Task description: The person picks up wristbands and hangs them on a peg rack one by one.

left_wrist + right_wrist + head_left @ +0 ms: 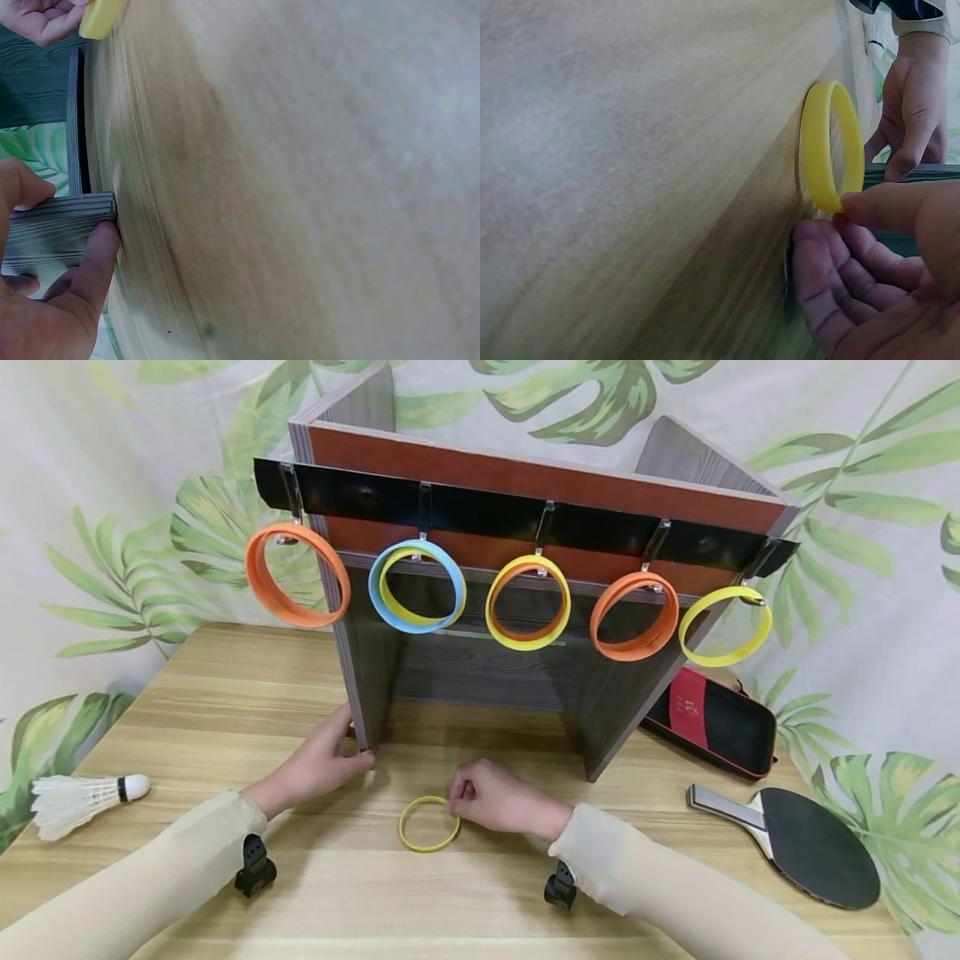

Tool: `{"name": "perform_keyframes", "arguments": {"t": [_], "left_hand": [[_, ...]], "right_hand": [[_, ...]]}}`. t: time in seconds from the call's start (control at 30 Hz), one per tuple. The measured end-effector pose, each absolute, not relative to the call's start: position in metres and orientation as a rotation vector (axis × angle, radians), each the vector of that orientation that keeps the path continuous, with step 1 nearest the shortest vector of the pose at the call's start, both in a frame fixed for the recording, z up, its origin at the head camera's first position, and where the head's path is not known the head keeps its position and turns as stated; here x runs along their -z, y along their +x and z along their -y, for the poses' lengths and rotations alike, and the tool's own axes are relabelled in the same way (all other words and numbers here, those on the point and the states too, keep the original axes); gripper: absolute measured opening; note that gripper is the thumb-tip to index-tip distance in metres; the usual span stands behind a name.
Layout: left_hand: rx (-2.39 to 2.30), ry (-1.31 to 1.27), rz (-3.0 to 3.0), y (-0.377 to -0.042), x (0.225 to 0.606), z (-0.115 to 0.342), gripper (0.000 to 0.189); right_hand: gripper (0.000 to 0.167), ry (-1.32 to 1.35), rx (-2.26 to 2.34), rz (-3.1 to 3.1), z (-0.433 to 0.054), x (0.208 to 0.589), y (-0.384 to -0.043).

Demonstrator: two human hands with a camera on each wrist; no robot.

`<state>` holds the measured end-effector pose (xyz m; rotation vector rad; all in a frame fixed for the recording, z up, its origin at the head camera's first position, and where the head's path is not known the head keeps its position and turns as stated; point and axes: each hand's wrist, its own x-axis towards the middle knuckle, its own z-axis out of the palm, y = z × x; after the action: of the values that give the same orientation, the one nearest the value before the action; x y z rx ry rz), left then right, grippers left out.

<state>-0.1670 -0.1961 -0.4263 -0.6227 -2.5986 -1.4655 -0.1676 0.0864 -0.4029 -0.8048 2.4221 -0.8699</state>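
My left hand (318,768) grips the lower front edge of the grey wood-grain stand's (365,693) left side panel, thumb and fingers on either side of the board (60,229). Just above the table, my right hand (498,797) pinches a yellow ring (429,824) by its right edge between thumb and fingertips. In the right wrist view the yellow ring (821,150) stands close to the wood surface; whether it touches cannot be told. From hooks on the stand's black strip (487,514) hang orange rings (633,617), a blue ring (417,587) and yellow rings (725,627).
On the wooden table (337,902) a white shuttlecock (90,802) lies at the left. To the right are a table tennis paddle (810,847) and a black-and-red case (712,722), the case partly behind the stand. A leaf-patterned cloth (862,527) hangs behind.
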Motion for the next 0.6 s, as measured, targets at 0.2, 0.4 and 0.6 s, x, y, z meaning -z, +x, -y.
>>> {"name": "perform_keyframes", "arguments": {"t": [0.2,0.4,0.6], "left_hand": [[1.468,-0.638,2.584,-0.168,0.427,0.196,0.082],[1.463,-0.609,2.606,-0.168,0.428,0.195,0.08],[1.462,-0.579,2.636,-0.166,0.426,0.195,0.081]], "right_hand": [[0.008,-0.753,1.073,-2.317,-0.092,0.402,-0.167],[0.016,-0.67,1.367,-2.102,-0.103,0.399,-0.17],[0.033,-0.653,1.415,-2.058,-0.122,0.389,-0.174]]}}
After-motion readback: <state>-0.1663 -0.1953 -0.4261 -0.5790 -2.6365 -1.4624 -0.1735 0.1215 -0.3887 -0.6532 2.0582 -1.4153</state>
